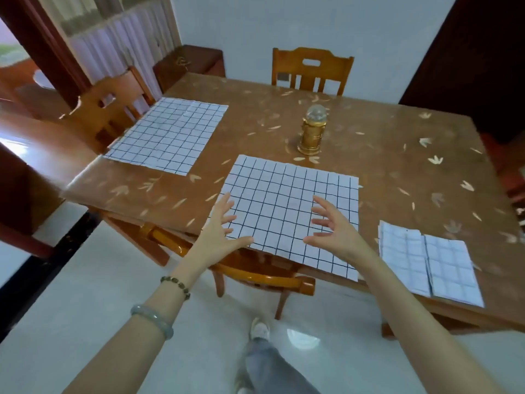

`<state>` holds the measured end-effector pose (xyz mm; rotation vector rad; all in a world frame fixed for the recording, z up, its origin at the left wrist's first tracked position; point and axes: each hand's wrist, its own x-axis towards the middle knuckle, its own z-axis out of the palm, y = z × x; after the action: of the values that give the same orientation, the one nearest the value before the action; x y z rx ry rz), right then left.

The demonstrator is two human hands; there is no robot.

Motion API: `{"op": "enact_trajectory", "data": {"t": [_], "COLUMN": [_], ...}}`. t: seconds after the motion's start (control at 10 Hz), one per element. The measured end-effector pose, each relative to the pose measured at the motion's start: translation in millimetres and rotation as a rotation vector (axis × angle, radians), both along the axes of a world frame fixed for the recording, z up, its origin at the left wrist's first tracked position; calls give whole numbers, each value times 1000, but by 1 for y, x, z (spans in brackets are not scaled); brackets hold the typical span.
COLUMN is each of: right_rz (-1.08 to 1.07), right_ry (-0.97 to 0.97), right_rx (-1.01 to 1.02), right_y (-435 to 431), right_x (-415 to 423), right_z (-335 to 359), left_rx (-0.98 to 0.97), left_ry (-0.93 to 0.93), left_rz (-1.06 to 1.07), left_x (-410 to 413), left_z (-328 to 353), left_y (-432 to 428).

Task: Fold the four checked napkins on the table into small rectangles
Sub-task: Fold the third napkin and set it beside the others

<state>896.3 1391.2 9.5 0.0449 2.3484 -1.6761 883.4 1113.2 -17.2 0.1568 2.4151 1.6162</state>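
Note:
A white napkin with a dark checked grid (287, 200) lies flat on the brown table (383, 166), its near edge overhanging the table's front. My left hand (223, 227) hovers with spread fingers over its near left corner. My right hand (332, 226) hovers with spread fingers over its near middle. Neither hand holds anything. A second flat napkin (167, 136) lies at the table's left side. At the front right edge lie two folded napkins (429, 263) side by side.
A gold lantern-like ornament with a clear dome (312, 130) stands behind the middle napkin. Wooden chairs stand at the far side (311, 69), the left (108, 109) and tucked under the front edge (255, 275). My leg and shoe (260, 348) show on the pale floor.

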Motion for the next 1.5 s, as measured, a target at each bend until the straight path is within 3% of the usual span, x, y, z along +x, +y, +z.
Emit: {"op": "enact_trajectory", "data": {"t": [0.3,0.8,1.0,1.3,1.4,1.5], "right_rz": [-94,-226,-473,-706,-702,-716], "right_ry": [-22,-142,-146,-253,-293,-316], "right_rx": [10,14,99,468,504,432], "right_y": [-6,16,54,118,126,129], "right_x": [-53,-129,-169,-253,-269,-279], "right_z": [-43,-84,-99,-139,-149,-154], "left_rx": [-151,-226,-385,-476,-558,-509], "left_ry": [-35,-248,-211,-296,-277,-287], "left_rz": [-128,-197,-95,252,323,311], "left_x": [-81,-201,-274,-375,-402,-395], "left_z": [-10,-58,-81,-140,-182,-153], "left_y": [-11,-9,-15,-21,-29,-7]}}
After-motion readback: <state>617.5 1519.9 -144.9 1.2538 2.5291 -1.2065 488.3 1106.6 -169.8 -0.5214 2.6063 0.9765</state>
